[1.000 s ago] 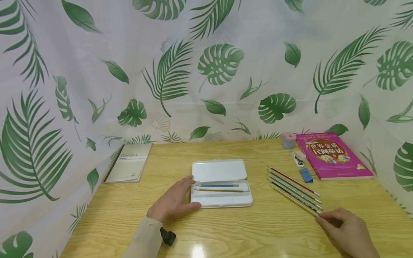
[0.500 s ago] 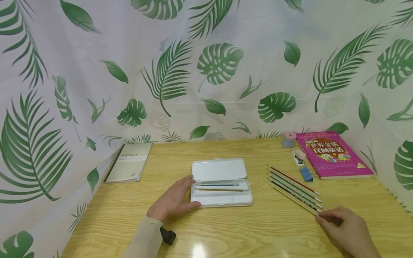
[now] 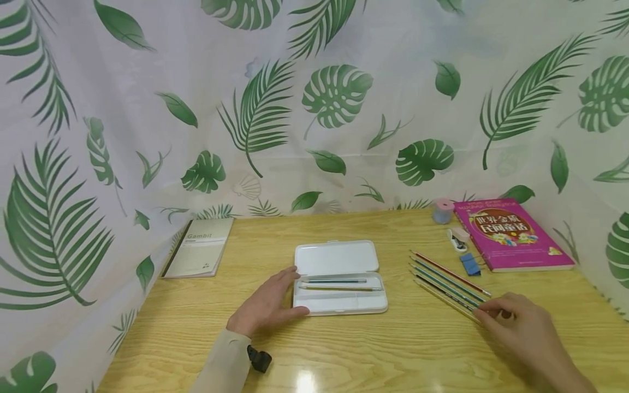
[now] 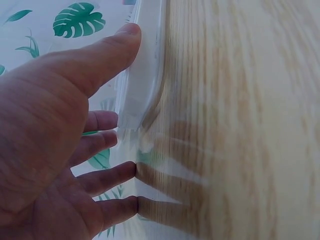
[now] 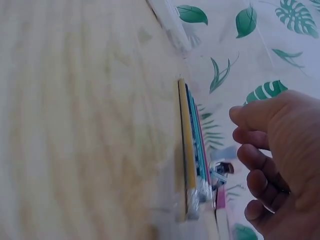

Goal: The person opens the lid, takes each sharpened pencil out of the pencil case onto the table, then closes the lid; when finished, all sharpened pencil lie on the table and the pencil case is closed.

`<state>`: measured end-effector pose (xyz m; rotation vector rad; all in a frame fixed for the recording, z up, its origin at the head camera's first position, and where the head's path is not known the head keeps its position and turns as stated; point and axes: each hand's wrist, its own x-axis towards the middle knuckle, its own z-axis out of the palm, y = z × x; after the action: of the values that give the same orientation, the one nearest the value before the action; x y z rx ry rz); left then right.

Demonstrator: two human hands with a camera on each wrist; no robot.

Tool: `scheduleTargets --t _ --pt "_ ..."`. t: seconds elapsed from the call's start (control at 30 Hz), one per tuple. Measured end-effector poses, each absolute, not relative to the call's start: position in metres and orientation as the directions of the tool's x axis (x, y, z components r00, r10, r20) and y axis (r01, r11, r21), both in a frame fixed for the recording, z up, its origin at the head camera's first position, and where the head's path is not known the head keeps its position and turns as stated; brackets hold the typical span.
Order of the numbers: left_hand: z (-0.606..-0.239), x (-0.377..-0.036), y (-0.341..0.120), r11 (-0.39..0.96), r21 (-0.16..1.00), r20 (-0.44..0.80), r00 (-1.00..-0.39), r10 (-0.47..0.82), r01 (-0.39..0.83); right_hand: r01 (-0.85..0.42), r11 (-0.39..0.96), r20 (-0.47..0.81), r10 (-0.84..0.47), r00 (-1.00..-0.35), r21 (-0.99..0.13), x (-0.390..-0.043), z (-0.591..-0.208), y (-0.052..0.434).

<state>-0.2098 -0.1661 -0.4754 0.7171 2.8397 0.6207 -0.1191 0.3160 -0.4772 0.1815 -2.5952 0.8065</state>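
The right grip (image 3: 523, 330), fingers loosely curled, has been shifted forward beside the pencils (image 3: 447, 279); the left grip (image 3: 265, 305) is kept spread at the white case (image 3: 326, 304).

Head view: right hand (image 3: 523, 327) covers the near end of the yellow pencil (image 5: 187, 132); contact unclear to me. Left hand (image 3: 265, 307) hides part of the white case's (image 3: 336, 257) left edge. Sleeve (image 3: 221, 364) cut off at bottom. Right-wrist view: pencil ends (image 5: 193, 196) blurred, case cropped at top. Notebook (image 3: 200, 248) fine print too small for me.
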Motion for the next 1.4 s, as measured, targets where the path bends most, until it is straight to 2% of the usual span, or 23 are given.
scheduleTargets --t 0.13,0.33,0.43,0.7,0.9,1.1,1.4 --pt "-0.476 -0.210 -0.165 0.794 0.434 -0.037 -0.872 0.489 0.427 -0.366 0.789 0.505 -0.083 -0.859 -0.493 -0.135 -0.475 0.303" --pt "-0.476 -0.210 -0.166 0.793 0.432 -0.036 -0.870 0.492 0.430 -0.454 0.721 0.519 -0.154 -0.841 -0.523 -0.154 -0.473 0.274" --pt "-0.473 -0.210 -0.167 0.797 0.427 -0.041 -0.872 0.488 0.426 -0.510 0.697 0.537 -0.211 -0.817 -0.503 -0.165 -0.470 0.253" --pt "-0.476 -0.213 -0.168 0.793 0.437 -0.039 -0.872 0.488 0.425 -0.618 0.644 0.478 -0.411 -0.776 -0.450 -0.195 -0.470 0.210" --pt "-0.480 -0.210 -0.167 0.792 0.457 -0.047 -0.878 0.476 0.405 -0.653 0.653 0.419 -0.507 -0.753 -0.383 -0.208 -0.478 0.186" --pt "-0.480 -0.210 -0.167 0.801 0.442 -0.046 -0.882 0.469 0.404 -0.676 0.669 0.434 -0.534 -0.726 -0.309 -0.212 -0.481 0.175" --pt "-0.475 -0.213 -0.168 0.802 0.437 -0.045 -0.881 0.471 0.407 -0.641 0.697 0.392 -0.518 -0.760 -0.321 -0.217 -0.485 0.170"
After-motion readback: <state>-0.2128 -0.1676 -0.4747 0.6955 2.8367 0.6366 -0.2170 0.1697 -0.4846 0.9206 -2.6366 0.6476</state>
